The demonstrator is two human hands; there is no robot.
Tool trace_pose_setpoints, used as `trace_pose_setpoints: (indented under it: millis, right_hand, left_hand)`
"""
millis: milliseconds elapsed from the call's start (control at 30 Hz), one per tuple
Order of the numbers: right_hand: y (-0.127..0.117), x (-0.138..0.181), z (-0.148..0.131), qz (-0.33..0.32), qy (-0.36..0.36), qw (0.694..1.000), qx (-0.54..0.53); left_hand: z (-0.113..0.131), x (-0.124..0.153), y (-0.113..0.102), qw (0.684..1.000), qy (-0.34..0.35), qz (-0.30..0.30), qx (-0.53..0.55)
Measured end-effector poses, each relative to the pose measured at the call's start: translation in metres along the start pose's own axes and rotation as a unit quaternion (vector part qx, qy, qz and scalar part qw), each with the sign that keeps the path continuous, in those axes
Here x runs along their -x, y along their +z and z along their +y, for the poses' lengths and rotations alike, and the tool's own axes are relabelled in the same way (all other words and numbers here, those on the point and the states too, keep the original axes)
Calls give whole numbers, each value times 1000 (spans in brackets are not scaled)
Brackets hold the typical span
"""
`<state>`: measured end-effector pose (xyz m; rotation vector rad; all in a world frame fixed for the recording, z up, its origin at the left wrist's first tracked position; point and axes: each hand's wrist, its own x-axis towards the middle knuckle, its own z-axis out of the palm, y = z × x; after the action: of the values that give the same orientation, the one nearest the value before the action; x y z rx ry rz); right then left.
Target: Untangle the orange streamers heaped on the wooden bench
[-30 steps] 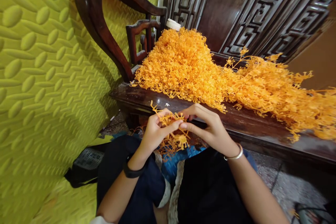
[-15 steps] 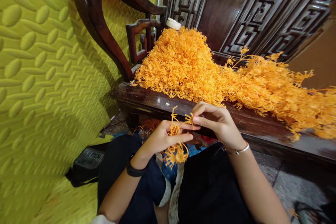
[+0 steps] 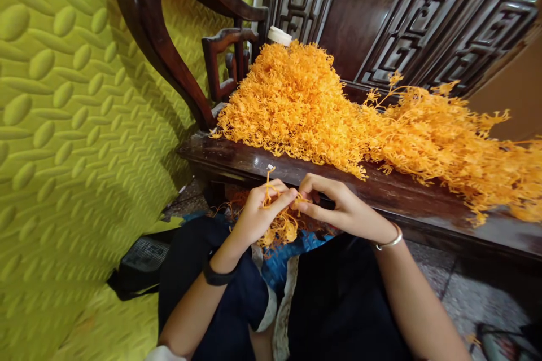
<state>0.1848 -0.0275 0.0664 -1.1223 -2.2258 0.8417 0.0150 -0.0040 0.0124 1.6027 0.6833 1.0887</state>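
My left hand (image 3: pixel 257 213) is closed around a small bunch of orange plastic sprigs (image 3: pixel 280 227), whose tips hang below the palm. My right hand (image 3: pixel 339 207) pinches the same bunch from the right, thumb and fingers pressed together against the left fingertips. Both hands hover just in front of the edge of a dark wooden bench seat (image 3: pixel 406 203). On that seat lies a large heap of the same orange sprigs (image 3: pixel 322 113), spreading to the right. A black band is on my left wrist, a metal bangle on my right.
The bench has a curved dark armrest (image 3: pixel 161 28) and a carved back (image 3: pixel 406 11). A white cap (image 3: pixel 279 36) shows behind the heap. Yellow-green embossed padding (image 3: pixel 63 124) fills the left. Blue cloth (image 3: pixel 288 259) lies in my lap, and a black item (image 3: pixel 139 262) sits on the floor.
My hands have drawn together again after the right hand lifted a sprig away from the left. The bunch sits more tightly in the left hand now.
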Motion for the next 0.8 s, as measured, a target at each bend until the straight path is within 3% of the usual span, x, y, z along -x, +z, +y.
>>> trace_pose_setpoints:
  millis: [200, 300, 433, 567, 633, 700, 800]
  right_hand:
    - [0, -1, 1, -17, -8, 999, -39]
    - [-2, 1, 0, -34, -28, 991, -130]
    - [9, 2, 0, -71, -36, 939, -335]
    - [31, -3, 0, -68, -44, 878, -471]
    - [38, -6, -1, -56, -52, 860, -504]
    - [39, -6, -4, -21, -73, 850, -521]
    - [24, -1, -8, 126, -100, 856, -492]
  left_hand:
    - [7, 3, 1, 1000, -11, 1, 7]
    - [8, 8, 1, 994, -49, -61, 71]
    - [5, 16, 1, 956, -114, -165, 216]
    - [-5, 23, 3, 931, -143, -200, 268]
    - [-11, 23, 4, 931, -139, -188, 280]
    - [-16, 22, 5, 938, -120, -135, 296]
    - [-20, 15, 0, 943, -88, -25, 320]
